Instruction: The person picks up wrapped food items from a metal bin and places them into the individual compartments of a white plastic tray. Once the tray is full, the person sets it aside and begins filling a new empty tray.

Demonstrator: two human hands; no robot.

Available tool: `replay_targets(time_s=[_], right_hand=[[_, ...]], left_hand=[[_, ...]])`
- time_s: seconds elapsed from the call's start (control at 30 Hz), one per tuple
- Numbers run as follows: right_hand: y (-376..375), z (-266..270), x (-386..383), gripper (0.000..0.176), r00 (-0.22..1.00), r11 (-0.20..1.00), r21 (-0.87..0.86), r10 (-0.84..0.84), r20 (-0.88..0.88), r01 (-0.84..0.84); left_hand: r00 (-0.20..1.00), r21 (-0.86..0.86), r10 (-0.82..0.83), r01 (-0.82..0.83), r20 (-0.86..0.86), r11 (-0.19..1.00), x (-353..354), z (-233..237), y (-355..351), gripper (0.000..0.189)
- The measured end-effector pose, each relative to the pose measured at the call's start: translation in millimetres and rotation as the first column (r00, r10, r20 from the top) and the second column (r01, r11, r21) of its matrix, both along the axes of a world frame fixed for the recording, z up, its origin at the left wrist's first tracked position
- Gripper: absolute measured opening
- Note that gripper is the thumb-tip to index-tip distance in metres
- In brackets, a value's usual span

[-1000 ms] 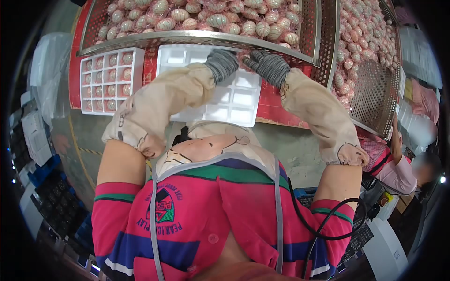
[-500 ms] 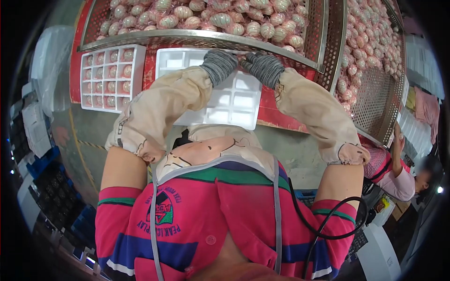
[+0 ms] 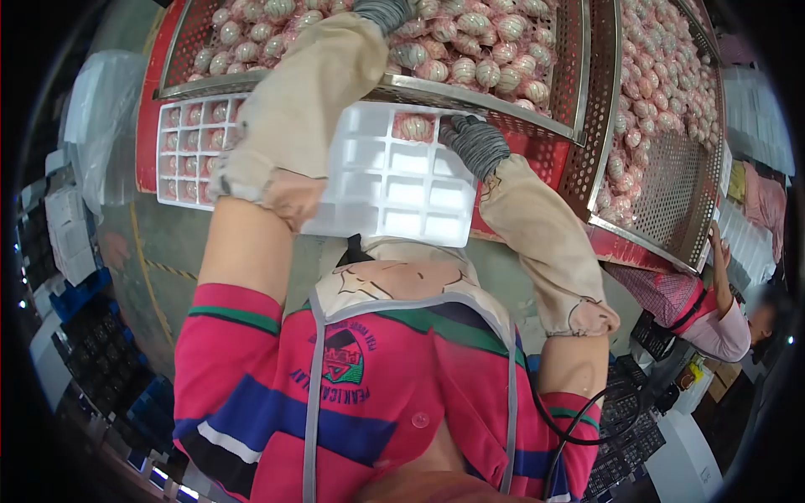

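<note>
My left hand [image 3: 384, 12], in a grey knitted glove, reaches over the metal bin among round, pale striped items [image 3: 432, 69] wrapped in clear pinkish plastic. Its fingers are cut off by the top of the view. A white compartment tray [image 3: 352, 189] lies in front of me. One wrapped item [image 3: 415, 127] sits in a cell of its far row. Beside that cell, at the tray's far right corner, is my gloved right hand [image 3: 476, 144]. The fingers are bent and close together; whatever is under them is hidden.
The perforated metal bin [image 3: 470, 94] borders the tray's far side. Left of it stands another white tray [image 3: 178, 198] filled with wrapped items, partly behind my left sleeve. A second metal bin [image 3: 671, 180] with more items is at right, where another person [image 3: 713, 323] stands.
My left hand has gone from the tray's far edge up into the bin. A wrapped item now shows in a far-row cell. My right hand has stayed near the tray's far right corner.
</note>
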State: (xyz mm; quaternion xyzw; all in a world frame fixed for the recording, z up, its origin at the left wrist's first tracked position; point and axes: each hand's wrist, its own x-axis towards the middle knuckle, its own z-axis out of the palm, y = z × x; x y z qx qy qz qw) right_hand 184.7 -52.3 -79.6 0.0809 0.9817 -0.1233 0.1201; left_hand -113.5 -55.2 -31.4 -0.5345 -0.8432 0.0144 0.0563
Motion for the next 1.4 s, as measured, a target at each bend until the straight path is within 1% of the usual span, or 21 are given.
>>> replay_targets(time_s=[0.1,0.2,0.27,0.5,0.53,0.57,0.6,0.7,0.73,0.77,0.83,0.9,0.97,1.03,1.1,1.2,1.27,1.3,1.33,1.37,1.4], right_hand=[[-7,4,14,0.029,0.992,0.999,0.026,0.034,-0.125,-0.031],[-16,0,23,0.028,0.933,0.989,-0.018,-0.144,-0.329,0.146],[-23,7,23,0.027,0.894,0.98,-0.111,-0.197,-0.403,0.165],[-72,34,-10,0.037,0.772,0.853,-0.431,-0.479,-0.418,0.296],[-79,40,-22,0.033,0.664,0.448,-0.871,-0.717,-0.213,0.204],[-85,49,-33,0.029,0.598,-0.115,-0.993,-0.795,0.103,0.018],[-89,63,-41,0.036,0.538,-0.522,-0.85,-0.739,0.406,-0.077],[-87,57,-51,0.024,0.436,-0.593,-0.795,-0.753,0.492,-0.127],[-95,60,-52,0.019,0.233,-0.226,-0.969,-0.941,0.244,0.103],[-93,66,-53,0.019,0.232,-0.219,-0.971,-0.944,0.236,0.1],[-90,87,-54,0.022,0.309,0.333,-0.941,-0.903,-0.299,0.064],[-57,106,-70,0.023,0.279,0.154,-0.973,-0.955,-0.102,0.17],[-22,71,-91,0.029,0.171,0.293,-0.954,-0.945,-0.278,0.068],[7,63,-100,0.034,0.123,0.324,-0.913,-0.945,-0.302,0.25],[67,54,-93,0.038,0.023,0.075,-0.992,-0.997,-0.073,0.106],[65,112,-85,0.031,0.003,0.079,-0.972,-0.997,-0.08,0.223],[57,124,-81,0.055,0.389,0.55,-0.633,-0.834,-0.391,0.544],[50,120,-78,0.047,0.361,0.764,-0.353,-0.589,-0.723,0.539],[37,107,-74,0.039,0.329,0.837,-0.013,-0.229,-0.916,0.547],[9,100,-65,0.038,0.392,0.847,-0.348,-0.502,-0.771,0.402],[-23,93,-54,0.037,0.496,0.7,-0.66,-0.69,-0.527,0.273]], left_hand=[[0.944,0.331,-0.299,0.239,0.142,0.913,33,17,-49,0.045],[0.797,0.641,-0.583,0.365,0.159,0.675,55,46,-111,0.042],[0.785,0.476,-0.617,0.522,0.057,0.708,66,38,-151,0.049],[0.824,0.462,-0.566,0.491,0.029,0.739,81,5,-190,0.05],[0.825,0.466,-0.565,0.488,0.03,0.738,82,-2,-191,0.05],[0.775,0.451,-0.631,0.557,0.018,0.697,83,-12,-192,0.049],[0.722,0.436,-0.692,0.621,0.006,0.651,85,-16,-192,0.049],[0.706,0.239,-0.678,0.635,0.206,0.734,110,-23,-204,0.051],[0.677,0.331,-0.635,0.543,0.371,0.772,116,-16,-209,0.049],[0.614,0.368,-0.576,0.443,0.54,0.818,118,-9,-212,0.047],[0.386,0.351,-0.384,0.156,0.839,0.923,121,20,-217,0.046],[0.475,0.466,-0.466,0.127,0.746,0.876,115,21,-207,0.047],[0.714,0.534,-0.562,0.308,0.417,0.787,93,29,-190,0.051],[0.755,0.288,-0.567,0.492,0.328,0.822,84,32,-188,0.058],[0.736,0.293,-0.619,0.55,0.272,0.782,78,11,-201,0.06],[0.752,0.291,-0.636,0.578,0.172,0.762,74,-14,-199,0.062],[0.782,0.279,-0.603,0.55,0.159,0.787,77,-16,-195,0.06],[0.785,0.285,-0.602,0.549,0.147,0.786,78,-13,-199,0.06],[0.782,0.451,-0.568,0.423,0.256,0.786,77,-12,-207,0.059],[0.751,0.582,-0.544,0.267,0.374,0.768,76,-13,-216,0.059],[0.833,0.572,-0.429,0.173,0.349,0.802,73,-10,-224,0.048]])
